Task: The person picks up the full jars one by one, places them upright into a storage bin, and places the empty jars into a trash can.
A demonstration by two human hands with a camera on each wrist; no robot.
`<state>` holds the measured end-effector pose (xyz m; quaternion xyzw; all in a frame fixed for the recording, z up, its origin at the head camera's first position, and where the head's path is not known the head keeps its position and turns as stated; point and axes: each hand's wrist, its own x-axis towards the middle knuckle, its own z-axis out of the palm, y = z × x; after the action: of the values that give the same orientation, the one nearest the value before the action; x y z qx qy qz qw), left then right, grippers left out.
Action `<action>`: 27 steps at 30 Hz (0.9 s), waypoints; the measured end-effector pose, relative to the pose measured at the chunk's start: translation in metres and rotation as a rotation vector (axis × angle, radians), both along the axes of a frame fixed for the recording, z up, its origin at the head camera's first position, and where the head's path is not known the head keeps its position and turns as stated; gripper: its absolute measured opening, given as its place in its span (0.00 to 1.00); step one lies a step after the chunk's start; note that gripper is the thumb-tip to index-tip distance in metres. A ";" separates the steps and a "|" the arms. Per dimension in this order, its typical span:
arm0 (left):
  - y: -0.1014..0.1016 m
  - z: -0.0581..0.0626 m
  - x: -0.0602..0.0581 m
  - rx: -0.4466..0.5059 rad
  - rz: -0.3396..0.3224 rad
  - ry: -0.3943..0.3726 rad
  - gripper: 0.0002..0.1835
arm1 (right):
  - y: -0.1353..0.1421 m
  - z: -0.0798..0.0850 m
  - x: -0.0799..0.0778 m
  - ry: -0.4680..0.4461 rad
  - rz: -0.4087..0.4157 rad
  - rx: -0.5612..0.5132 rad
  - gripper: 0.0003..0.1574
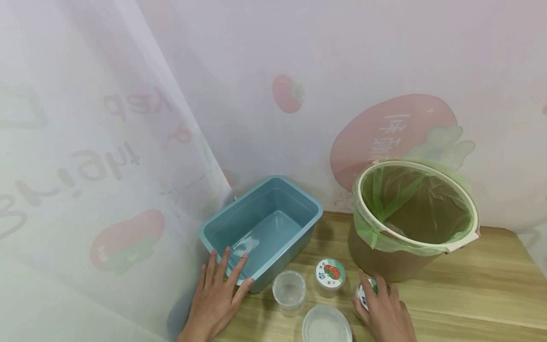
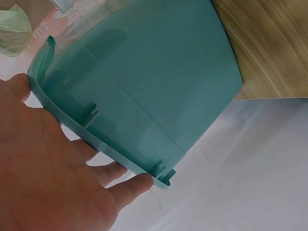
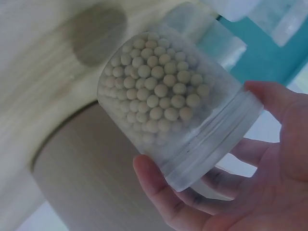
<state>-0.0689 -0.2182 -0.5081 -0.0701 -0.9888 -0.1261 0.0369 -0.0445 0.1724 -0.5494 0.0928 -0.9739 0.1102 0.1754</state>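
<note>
My left hand (image 1: 218,299) rests on the near rim of a blue plastic basin (image 1: 295,251), its fingers spread and fairly straight over the edge. In the left wrist view the fingertips touch the underside of that rim (image 2: 106,149). With my right hand (image 1: 386,311) I grip a clear plastic jar (image 3: 159,91) by its lid, thumb and fingers around the lid's side. Small round beige beads fill much of this jar. To its left stands another lidded jar (image 1: 330,275) with a red fruit picture on top.
A clear cup (image 1: 289,290) stands between the basin and the jars. Nearer me is a round translucent container (image 1: 326,325). A brown waste bin (image 1: 384,261) lined with a green bag stands behind my right hand on the wooden table (image 1: 483,285). Printed curtains hang behind and at left.
</note>
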 end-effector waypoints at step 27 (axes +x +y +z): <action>0.001 -0.001 0.000 0.000 0.007 0.011 0.35 | -0.033 0.079 -0.013 0.026 0.084 -0.083 0.36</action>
<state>-0.0688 -0.2168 -0.5088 -0.0672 -0.9889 -0.1254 0.0430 -0.0576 0.1393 -0.4699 0.1276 -0.9613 0.1567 0.1871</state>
